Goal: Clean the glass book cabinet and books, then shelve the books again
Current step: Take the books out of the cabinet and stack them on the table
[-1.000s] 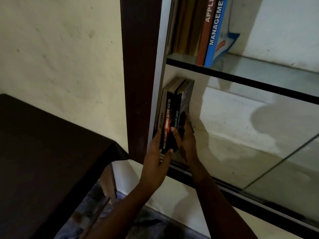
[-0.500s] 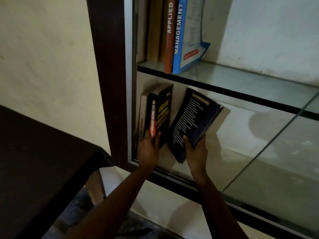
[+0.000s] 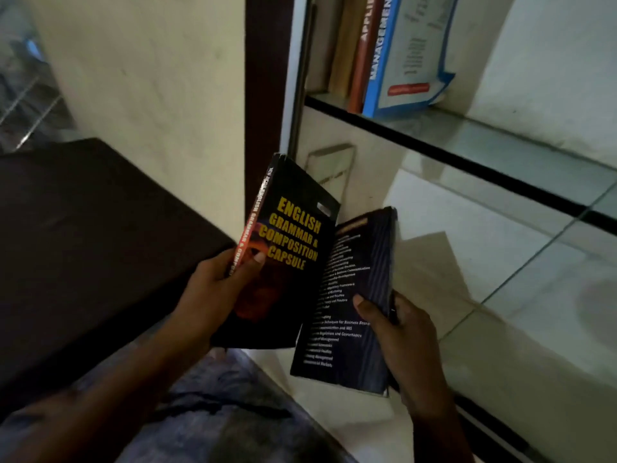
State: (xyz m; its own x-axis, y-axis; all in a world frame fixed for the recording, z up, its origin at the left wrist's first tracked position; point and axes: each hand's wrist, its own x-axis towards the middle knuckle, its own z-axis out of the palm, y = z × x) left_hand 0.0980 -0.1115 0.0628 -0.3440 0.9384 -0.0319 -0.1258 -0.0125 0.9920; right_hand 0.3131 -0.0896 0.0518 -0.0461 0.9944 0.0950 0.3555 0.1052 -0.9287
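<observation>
My left hand [image 3: 217, 289] grips a black book with yellow "English Grammar & Composition Capsule" lettering [image 3: 287, 262] by its red spine, thumb on the cover. My right hand [image 3: 400, 335] holds a dark blue book with white text lines [image 3: 347, 305] by its right edge. Both books are out in front of the glass cabinet [image 3: 300, 78]. One pale book [image 3: 329, 168] still stands at the left end of the lower shelf [image 3: 467, 262]. On the glass upper shelf [image 3: 467, 132] stand a red book [image 3: 364, 55], a blue book [image 3: 400, 61] and tan ones.
A dark brown table [image 3: 93, 245] stands to the left against the cream wall [image 3: 150, 78]. The cabinet's dark wooden frame [image 3: 263, 78] rises between wall and shelves. A sliding glass pane edge [image 3: 534, 259] crosses the lower shelf at the right. My knees in dark cloth [image 3: 217, 412] are below.
Both hands have pulled a book each off the lower shelf toward me. The black book came out with my left hand; the blue one dropped lower with my right.
</observation>
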